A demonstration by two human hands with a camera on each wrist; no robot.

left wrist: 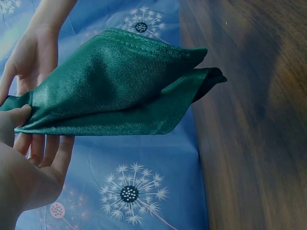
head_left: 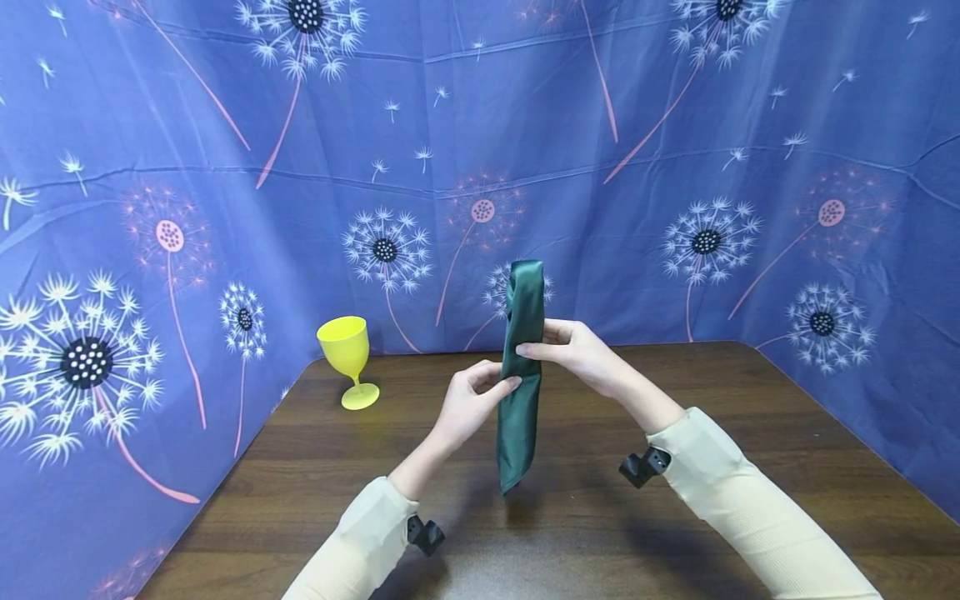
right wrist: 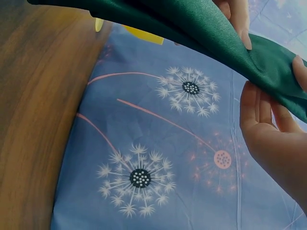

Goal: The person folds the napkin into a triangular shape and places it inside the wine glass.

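Note:
A dark green satin cloth napkin [head_left: 519, 425], folded into a long narrow shape, is held upright above the table in the head view. My left hand [head_left: 471, 402] pinches it around the middle, thumb on the near face. Higher up, my right hand [head_left: 572, 354] pinches the cloth from the right with its thumb across the front. In the left wrist view the lower part of the cloth [left wrist: 115, 91] flares into loose folded layers with pointed corners. The right wrist view shows both hands' fingers gripping the cloth [right wrist: 192, 28] close together.
A yellow plastic goblet [head_left: 347, 346] stands at the back left of the brown wooden table [head_left: 600, 517]. Behind and beside the table hangs a blue dandelion-print cloth [head_left: 585, 192]. A black wrist camera [head_left: 643, 467] sits below the right sleeve cuff.

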